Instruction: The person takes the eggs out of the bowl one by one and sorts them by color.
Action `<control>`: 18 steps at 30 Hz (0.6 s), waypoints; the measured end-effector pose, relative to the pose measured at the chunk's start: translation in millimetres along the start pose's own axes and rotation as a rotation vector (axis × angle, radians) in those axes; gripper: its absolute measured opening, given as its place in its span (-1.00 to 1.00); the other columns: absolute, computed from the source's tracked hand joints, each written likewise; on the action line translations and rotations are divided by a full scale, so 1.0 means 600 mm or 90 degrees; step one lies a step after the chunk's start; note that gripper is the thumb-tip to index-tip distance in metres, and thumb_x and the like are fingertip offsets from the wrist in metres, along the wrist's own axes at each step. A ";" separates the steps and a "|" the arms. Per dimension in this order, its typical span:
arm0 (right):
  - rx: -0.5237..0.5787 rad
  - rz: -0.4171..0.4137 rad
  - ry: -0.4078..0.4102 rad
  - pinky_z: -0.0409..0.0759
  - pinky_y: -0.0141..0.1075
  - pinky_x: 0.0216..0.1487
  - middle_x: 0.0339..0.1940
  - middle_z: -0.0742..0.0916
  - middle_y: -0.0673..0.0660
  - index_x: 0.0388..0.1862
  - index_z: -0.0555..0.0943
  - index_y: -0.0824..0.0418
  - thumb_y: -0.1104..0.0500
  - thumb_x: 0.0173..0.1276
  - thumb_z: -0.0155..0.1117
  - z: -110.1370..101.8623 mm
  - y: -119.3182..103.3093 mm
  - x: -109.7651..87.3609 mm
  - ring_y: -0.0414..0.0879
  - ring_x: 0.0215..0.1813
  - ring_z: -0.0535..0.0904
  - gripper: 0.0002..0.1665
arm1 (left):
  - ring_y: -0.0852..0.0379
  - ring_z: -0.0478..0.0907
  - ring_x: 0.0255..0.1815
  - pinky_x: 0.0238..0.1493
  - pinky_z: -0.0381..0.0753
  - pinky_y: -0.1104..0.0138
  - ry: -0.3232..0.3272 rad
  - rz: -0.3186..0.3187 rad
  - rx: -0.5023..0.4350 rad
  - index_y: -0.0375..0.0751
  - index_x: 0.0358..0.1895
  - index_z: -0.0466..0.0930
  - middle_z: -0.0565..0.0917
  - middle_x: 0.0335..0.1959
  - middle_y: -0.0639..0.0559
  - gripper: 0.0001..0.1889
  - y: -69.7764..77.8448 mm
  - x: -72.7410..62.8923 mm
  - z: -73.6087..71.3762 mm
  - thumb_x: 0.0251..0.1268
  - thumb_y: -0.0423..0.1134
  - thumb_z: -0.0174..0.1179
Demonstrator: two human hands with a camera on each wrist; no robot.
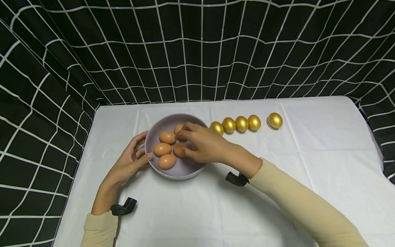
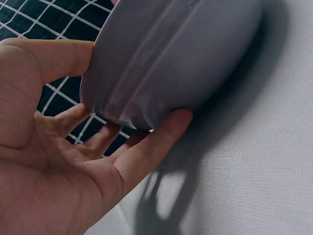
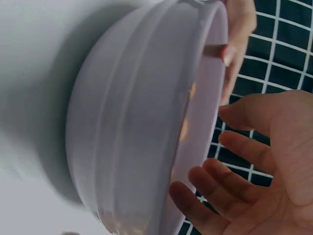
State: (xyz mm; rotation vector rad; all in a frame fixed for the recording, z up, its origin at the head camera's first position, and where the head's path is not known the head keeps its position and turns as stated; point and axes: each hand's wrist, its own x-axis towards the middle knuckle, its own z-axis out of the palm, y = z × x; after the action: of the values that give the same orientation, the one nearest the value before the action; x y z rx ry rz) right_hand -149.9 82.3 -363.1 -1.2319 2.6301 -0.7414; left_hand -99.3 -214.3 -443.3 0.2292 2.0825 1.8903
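A round mauve bowl (image 1: pixel 185 173) stands on the white cloth with several brown eggs (image 1: pixel 167 161) in it. My left hand (image 1: pixel 127 164) grips the bowl's left side; the thumb lies at the rim and the fingers spread round the outer wall, as the left wrist view shows on the bowl (image 2: pixel 166 63). Over the bowl's right half reaches my right hand (image 1: pixel 205 144), its fingertips above the eggs at the back and middle. From the right wrist, that hand (image 3: pixel 279 171) has loosely bent, parted fingers with no egg between them. Its palm hides part of the bowl.
Several golden eggs (image 1: pixel 242 124) line up on the cloth to the right of the bowl, the nearest close to its rim. One more golden egg (image 1: pixel 275 120) lies apart, farther right. Behind the table hangs a dark curtain (image 1: pixel 191 51) with a white grid.
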 end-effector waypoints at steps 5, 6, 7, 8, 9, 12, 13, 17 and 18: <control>-0.015 -0.005 -0.024 0.65 -0.11 0.10 0.04 0.68 0.15 0.17 0.71 0.11 0.05 0.50 0.38 0.010 0.001 0.007 -0.03 -0.07 0.60 -0.67 | -0.27 0.32 0.56 0.11 0.78 0.26 0.000 -0.001 0.001 -0.01 0.72 -0.03 0.13 0.69 -0.18 -0.17 0.001 0.000 0.000 0.55 -0.37 0.21; -0.019 -0.005 -0.030 0.64 -0.12 0.09 0.03 0.67 0.14 0.18 0.71 0.11 0.05 0.51 0.37 0.011 0.001 0.010 -0.04 -0.10 0.59 -0.67 | -0.26 0.33 0.56 0.11 0.78 0.26 0.000 -0.002 -0.001 -0.01 0.72 -0.03 0.13 0.69 -0.18 -0.17 0.002 0.000 0.000 0.55 -0.37 0.21; -0.020 -0.007 -0.037 0.63 -0.14 0.06 -0.01 0.66 0.13 0.18 0.71 0.12 0.06 0.52 0.36 0.012 0.001 0.012 -0.04 -0.13 0.57 -0.67 | -0.25 0.33 0.55 0.12 0.78 0.26 -0.001 -0.003 -0.003 -0.01 0.72 -0.04 0.13 0.69 -0.18 -0.17 0.002 0.000 0.000 0.55 -0.37 0.21; -0.022 -0.009 -0.045 0.62 -0.15 0.02 -0.05 0.66 0.13 0.18 0.71 0.12 0.08 0.52 0.35 0.013 0.000 0.016 -0.05 -0.16 0.55 -0.68 | -0.23 0.34 0.55 0.12 0.78 0.26 0.000 -0.004 -0.003 -0.01 0.72 -0.04 0.13 0.69 -0.18 -0.17 0.002 0.001 0.000 0.55 -0.37 0.21; -0.023 -0.011 -0.054 0.61 -0.17 0.00 -0.08 0.65 0.12 0.18 0.71 0.13 0.09 0.52 0.34 0.014 0.000 0.019 -0.06 -0.19 0.53 -0.68 | -0.22 0.34 0.54 0.11 0.78 0.26 0.001 -0.006 -0.003 -0.01 0.73 -0.04 0.12 0.69 -0.18 -0.17 0.003 0.001 0.000 0.55 -0.38 0.21; -0.030 -0.018 -0.088 0.57 -0.21 -0.05 -0.17 0.62 0.09 0.15 0.70 0.15 0.14 0.52 0.32 0.015 -0.001 0.031 -0.08 -0.23 0.49 -0.71 | -0.18 0.36 0.53 0.11 0.78 0.27 0.003 -0.011 -0.006 -0.01 0.73 -0.05 0.12 0.69 -0.18 -0.16 0.004 0.000 0.000 0.55 -0.38 0.21; -0.033 -0.020 -0.100 0.57 -0.20 -0.06 -0.18 0.61 0.09 0.13 0.70 0.15 0.15 0.53 0.30 0.016 -0.002 0.034 -0.08 -0.23 0.49 -0.74 | -0.16 0.37 0.53 0.11 0.78 0.27 0.003 -0.012 -0.007 -0.01 0.73 -0.05 0.12 0.68 -0.18 -0.16 0.004 0.000 0.000 0.55 -0.38 0.21; -0.047 -0.017 -0.146 0.63 -0.18 -0.01 -0.12 0.63 0.11 0.09 0.71 0.13 0.19 0.57 0.23 0.022 -0.001 0.046 -0.06 -0.18 0.54 -0.78 | -0.09 0.39 0.50 0.11 0.78 0.28 -0.001 -0.009 -0.010 -0.01 0.73 -0.04 0.13 0.68 -0.18 -0.16 0.004 0.000 0.000 0.54 -0.38 0.21; -0.050 -0.015 -0.154 0.64 -0.17 0.00 -0.10 0.63 0.12 0.09 0.72 0.13 0.19 0.58 0.22 0.024 -0.001 0.048 -0.05 -0.17 0.55 -0.78 | -0.08 0.39 0.50 0.11 0.78 0.28 -0.002 -0.007 -0.011 -0.01 0.72 -0.04 0.13 0.68 -0.18 -0.16 0.004 0.000 0.000 0.54 -0.38 0.21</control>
State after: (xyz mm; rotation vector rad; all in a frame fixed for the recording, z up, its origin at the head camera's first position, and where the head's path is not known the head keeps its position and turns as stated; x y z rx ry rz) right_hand -163.5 55.2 -373.2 -1.2863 2.4718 -0.4621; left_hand -99.4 -213.8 -441.0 0.2158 2.0596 1.8995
